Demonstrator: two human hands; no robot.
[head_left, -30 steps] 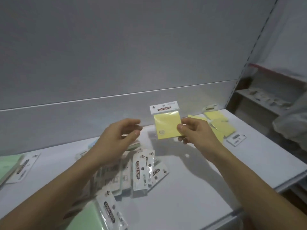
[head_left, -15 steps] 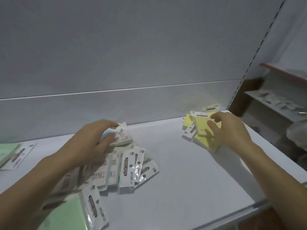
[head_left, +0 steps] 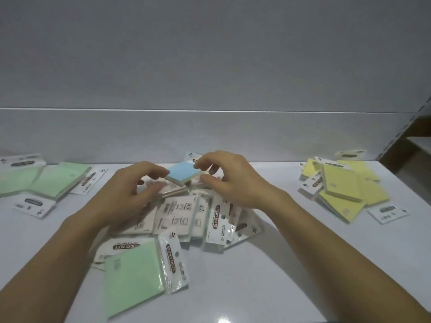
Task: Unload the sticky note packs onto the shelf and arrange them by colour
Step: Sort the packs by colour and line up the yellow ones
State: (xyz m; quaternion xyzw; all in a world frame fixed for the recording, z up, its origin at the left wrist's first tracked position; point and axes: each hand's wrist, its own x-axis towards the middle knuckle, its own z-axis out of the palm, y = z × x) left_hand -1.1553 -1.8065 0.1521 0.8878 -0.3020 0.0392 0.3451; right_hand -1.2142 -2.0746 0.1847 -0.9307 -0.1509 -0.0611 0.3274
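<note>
A white shelf (head_left: 279, 264) is running across the view, with a plain grey back panel (head_left: 210, 66) rising behind it. The packs are lying in three groups. On the left, the green packs (head_left: 46, 180) are lying flat and overlapping: two are showing clearly, and the overlap is hiding any others. On the right, the yellow packs (head_left: 340, 185) are piling on one another, at least four of them, some tilted. In the middle, a jumbled heap (head_left: 177, 215) is sitting between the forearms, most packs in it lying printed side up and covering each other, so I cannot count them.

One blue pack (head_left: 183, 174) is sitting tilted on top of that heap at the back. The right hand (head_left: 235, 183) is curling over its right corner, fingers above and thumb at the edge, pinching it. The left hand (head_left: 126, 194) is hovering with bent fingers, one fingertip just meeting the left corner. Whether it is gripping, I cannot tell.

One more green pack (head_left: 133, 273) is lying at the front of the heap, nearest the camera. The forearms are covering the heap's sides.
</note>
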